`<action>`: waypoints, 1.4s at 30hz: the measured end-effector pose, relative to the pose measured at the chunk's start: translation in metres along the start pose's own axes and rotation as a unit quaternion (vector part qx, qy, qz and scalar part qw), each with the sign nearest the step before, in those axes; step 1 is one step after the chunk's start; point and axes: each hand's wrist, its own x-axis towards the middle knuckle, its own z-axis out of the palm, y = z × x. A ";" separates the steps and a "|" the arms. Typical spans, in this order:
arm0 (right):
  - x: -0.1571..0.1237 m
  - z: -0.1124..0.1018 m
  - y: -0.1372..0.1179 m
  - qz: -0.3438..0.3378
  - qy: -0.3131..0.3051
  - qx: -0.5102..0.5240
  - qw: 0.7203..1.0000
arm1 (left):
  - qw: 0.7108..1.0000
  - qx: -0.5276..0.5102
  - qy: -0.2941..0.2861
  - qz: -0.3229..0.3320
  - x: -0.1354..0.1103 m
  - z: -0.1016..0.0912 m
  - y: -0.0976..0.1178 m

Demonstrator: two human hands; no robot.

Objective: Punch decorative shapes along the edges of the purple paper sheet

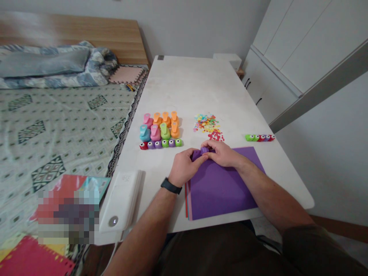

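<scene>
Both my hands meet at the far edge of a purple sheet (pixel 221 188) that tops a small stack of coloured sheets on the white table (pixel 184 88). My left hand (pixel 185 165), with a black watch on its wrist, pinches the sheet's far left corner. My right hand (pixel 221 153) is closed around a small purple punch (pixel 204 150) set on that same edge. A heap of tiny coloured paper cut-outs (pixel 208 124) lies just beyond my hands.
Left of my hands stand several lever punches (pixel 159 128) in pink, orange, blue and green, with a row of small round punches (pixel 161 144) in front. Another short row (pixel 259 137) lies at right. A white device (pixel 122 199) sits at the near left corner. A bed flanks the table.
</scene>
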 end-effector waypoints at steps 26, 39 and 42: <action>0.005 -0.016 0.016 0.038 0.165 0.113 0.979 | 0.999 0.043 0.011 -0.012 0.001 0.002 -0.008; 0.005 -0.021 0.013 0.093 0.204 0.196 0.955 | 0.999 0.039 0.015 -0.002 -0.002 0.001 -0.003; 0.006 -0.021 0.014 0.095 0.212 0.200 0.952 | 0.999 0.038 0.009 -0.001 -0.003 0.001 -0.003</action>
